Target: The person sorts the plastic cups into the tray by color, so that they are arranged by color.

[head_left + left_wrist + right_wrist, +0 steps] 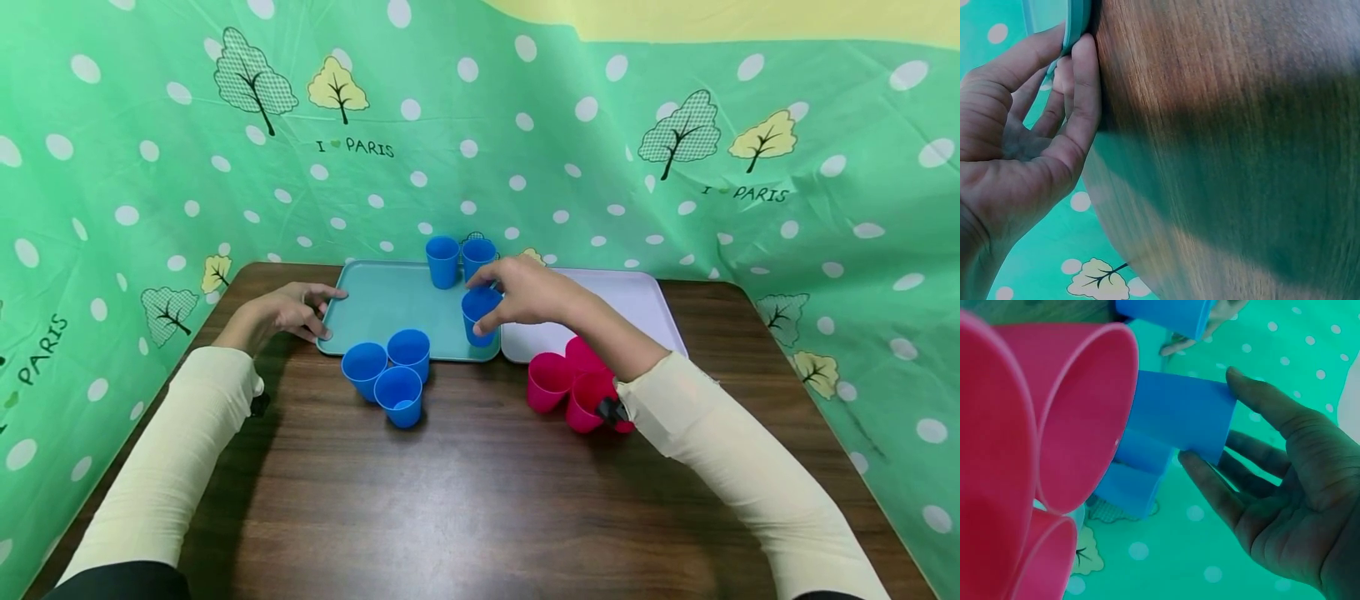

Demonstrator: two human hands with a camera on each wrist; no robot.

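Hands at teal tray, cup in grip

R hand fingers curled round blue cup, upright, mouth up, standing on teal tray near its R front corner. L hand pinches tray's L edge, thumb on top. Tray sits on dark wood table; white tray alongside. Green dotted cloth w/ trees behind.

Both arms reach forward in pale sleeves, forearms angled inward. The left hand lies palm down, its thumb and curled fingers pinching. The right hand, farther forward, arches palm down, its fingertips and thumb closed in a grip.
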